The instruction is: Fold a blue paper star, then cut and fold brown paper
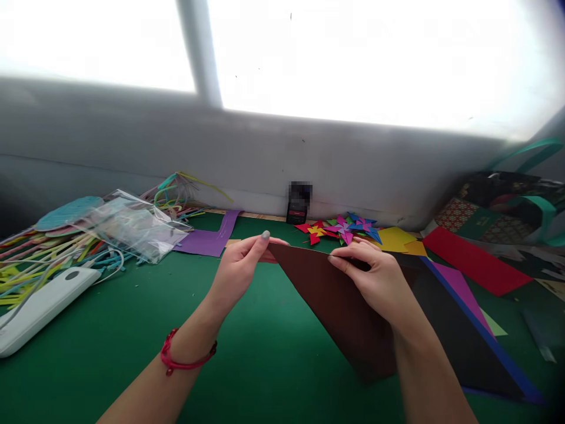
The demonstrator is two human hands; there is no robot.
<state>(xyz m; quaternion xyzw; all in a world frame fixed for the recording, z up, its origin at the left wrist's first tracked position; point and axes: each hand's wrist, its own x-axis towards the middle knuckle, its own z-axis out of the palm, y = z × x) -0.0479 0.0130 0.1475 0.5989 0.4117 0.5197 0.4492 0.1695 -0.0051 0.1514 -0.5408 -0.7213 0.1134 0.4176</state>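
Observation:
A sheet of dark brown paper (326,294) is held up over the green table, its upper edge stretched between my two hands. My left hand (242,262) pinches the upper left corner between thumb and fingers. Farther along the same edge, my right hand (371,271) grips the paper with thumb and fingertips. The sheet slants down to the lower right, and my right hand and forearm cover part of it. Just beyond my right hand lie several folded paper stars (339,228) in bright colours.
Purple paper (207,235), a clear plastic bag (141,227) and a white power strip-like device (48,306) lie left on the green table (168,330). At right are black sheets (459,330), red paper (477,262) and a patterned bag (485,215). A phone (298,203) leans against the wall.

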